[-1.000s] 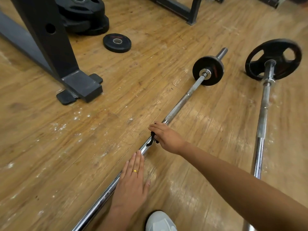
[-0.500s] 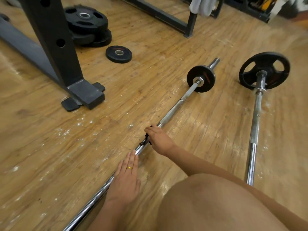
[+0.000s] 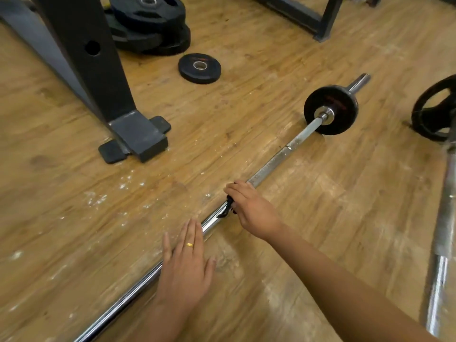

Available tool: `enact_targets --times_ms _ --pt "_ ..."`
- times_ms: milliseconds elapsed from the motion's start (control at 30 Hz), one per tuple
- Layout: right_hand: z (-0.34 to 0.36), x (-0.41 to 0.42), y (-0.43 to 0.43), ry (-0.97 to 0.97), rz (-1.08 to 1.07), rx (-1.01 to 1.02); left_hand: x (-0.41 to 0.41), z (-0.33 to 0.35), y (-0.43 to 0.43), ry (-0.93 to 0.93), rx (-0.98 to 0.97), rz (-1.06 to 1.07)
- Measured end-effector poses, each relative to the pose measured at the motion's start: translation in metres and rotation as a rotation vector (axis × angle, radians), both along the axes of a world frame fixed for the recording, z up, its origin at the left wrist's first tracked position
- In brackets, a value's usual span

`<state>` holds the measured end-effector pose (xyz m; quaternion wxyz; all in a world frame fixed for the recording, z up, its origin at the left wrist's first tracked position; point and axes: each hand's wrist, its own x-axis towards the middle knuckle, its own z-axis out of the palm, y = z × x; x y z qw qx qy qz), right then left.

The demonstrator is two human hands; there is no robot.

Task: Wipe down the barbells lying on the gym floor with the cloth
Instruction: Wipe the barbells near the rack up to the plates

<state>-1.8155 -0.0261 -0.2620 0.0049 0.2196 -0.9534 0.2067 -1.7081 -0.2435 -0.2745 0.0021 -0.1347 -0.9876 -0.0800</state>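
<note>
The right hand (image 3: 251, 211) has its grip closed narrowly round a dark cloth (image 3: 228, 208), fingers curled over the near barbell (image 3: 278, 161) so the cloth is pressed against the chrome shaft about midway along it. Only a small bunch of the cloth shows at the thumb side. Just beside it, nearer the camera, the left hand (image 3: 185, 270) lies flat over the same bar, fingers straight, a gold ring (image 3: 189, 244) on one finger.

The bar lies on a worn wooden floor (image 3: 308, 218) flecked with white dust, and carries a small black plate (image 3: 330, 109) at its far end. A second barbell (image 3: 444, 230) lies well apart to the right, partly cut off by the frame edge. A black rack upright (image 3: 98, 77) stands at the left; behind it lie a stack of plates (image 3: 148, 23) and one loose plate (image 3: 199, 68).

Compared with half a second ago, both hands sit at much the same spot on the bar, the knee has gone from the lower right, and the view has shifted leftward.
</note>
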Motion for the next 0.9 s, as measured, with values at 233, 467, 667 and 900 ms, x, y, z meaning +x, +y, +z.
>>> enact_targets --times_ms 233,467,667,900 --pt "0.011 -0.025 -0.008 -0.067 0.053 0.032 -0.01 0.011 -0.003 -0.082 0.037 0.114" --pt "0.017 -0.038 -0.01 -0.084 0.135 0.057 -0.016 0.01 -0.003 -0.041 0.121 0.197" --pt "0.008 -0.046 -0.003 -0.08 0.185 0.07 -0.019 0.006 -0.001 -0.059 0.096 0.209" --pt "0.011 -0.061 0.019 -0.077 0.009 0.044 -0.024 0.006 0.002 -0.083 -0.011 0.214"
